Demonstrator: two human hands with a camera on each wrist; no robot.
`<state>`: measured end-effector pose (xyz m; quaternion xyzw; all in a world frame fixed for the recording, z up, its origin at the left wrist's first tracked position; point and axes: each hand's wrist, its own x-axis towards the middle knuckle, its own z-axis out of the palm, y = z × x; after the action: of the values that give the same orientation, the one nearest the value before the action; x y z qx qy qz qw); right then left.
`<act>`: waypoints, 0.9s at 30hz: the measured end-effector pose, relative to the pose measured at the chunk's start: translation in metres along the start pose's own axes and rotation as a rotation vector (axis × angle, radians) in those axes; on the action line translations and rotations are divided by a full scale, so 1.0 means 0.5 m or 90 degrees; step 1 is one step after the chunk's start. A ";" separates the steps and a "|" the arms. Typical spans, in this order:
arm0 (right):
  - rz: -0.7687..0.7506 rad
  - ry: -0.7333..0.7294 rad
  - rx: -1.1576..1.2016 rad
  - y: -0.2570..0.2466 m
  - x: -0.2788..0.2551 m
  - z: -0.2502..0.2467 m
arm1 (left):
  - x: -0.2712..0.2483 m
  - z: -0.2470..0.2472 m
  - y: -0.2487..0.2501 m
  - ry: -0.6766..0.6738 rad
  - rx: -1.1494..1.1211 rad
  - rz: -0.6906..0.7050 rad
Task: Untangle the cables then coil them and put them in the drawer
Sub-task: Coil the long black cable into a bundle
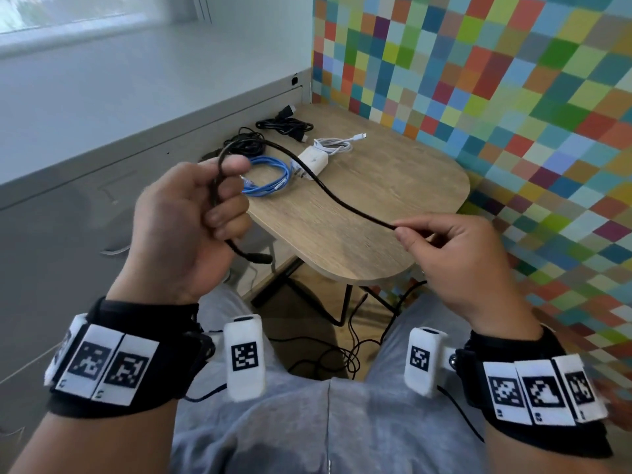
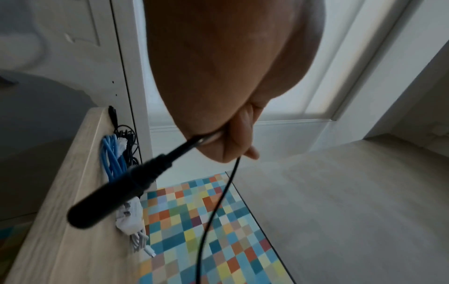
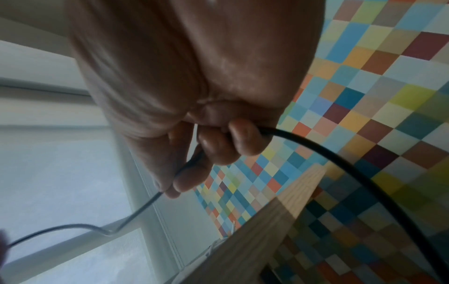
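**Inspector:** Status of both hands, please.

**Assistant:** Left hand (image 1: 191, 220) is curled round the black cable (image 1: 328, 191), gripping a first loop in the fist. The plug (image 2: 116, 194) hangs out below the palm. Right hand (image 1: 455, 258) pinches the same cable further along between thumb and fingertips (image 3: 187, 180).

**Inspector:** Reason for that arrangement?

**Assistant:** My judgement: the left hand anchors the coil while the right feeds the slack over for the next turn. The span between them is held up over the tabletop (image 1: 393, 186), which keeps it apart from the other cables.

**Inspector:** Condition of the cable?

**Assistant:** Thin, black, matte, with mild kinks along the span. Past the right hand it drops toward the floor; how much is left I cannot tell.

**Inspector:** Remaining items?

**Assistant:** On the tabletop's far side: a blue cable (image 1: 270, 176), bundled; a white charger (image 1: 313, 162) just beside it, with its white cable (image 1: 337, 143) loosely gathered; two black bundles (image 1: 284, 126) behind. None touches the held cable.

**Inspector:** Progress?

**Assistant:** Untangling looks done; coiling of this cable is barely begun. I cannot pick out an open drawer.
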<state>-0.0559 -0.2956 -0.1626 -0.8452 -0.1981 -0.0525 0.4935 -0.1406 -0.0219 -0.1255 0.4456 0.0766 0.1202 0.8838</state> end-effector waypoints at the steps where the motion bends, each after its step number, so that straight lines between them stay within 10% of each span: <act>1: 0.008 -0.021 -0.017 -0.004 -0.003 0.005 | -0.003 0.010 -0.007 0.003 0.021 0.007; 10: -0.028 -0.375 -0.067 -0.075 -0.032 0.064 | -0.034 0.095 -0.109 -0.130 0.599 0.155; 20: -0.082 -0.175 0.082 -0.081 -0.034 0.049 | -0.023 0.079 -0.102 -0.167 0.955 0.138; 27: -0.078 -0.175 0.123 -0.066 -0.020 0.005 | -0.027 0.053 -0.078 -0.267 0.431 -0.089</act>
<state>-0.0779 -0.2818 -0.1399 -0.7793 -0.3189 0.0533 0.5368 -0.1415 -0.0685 -0.1405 0.7200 -0.0402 -0.0656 0.6897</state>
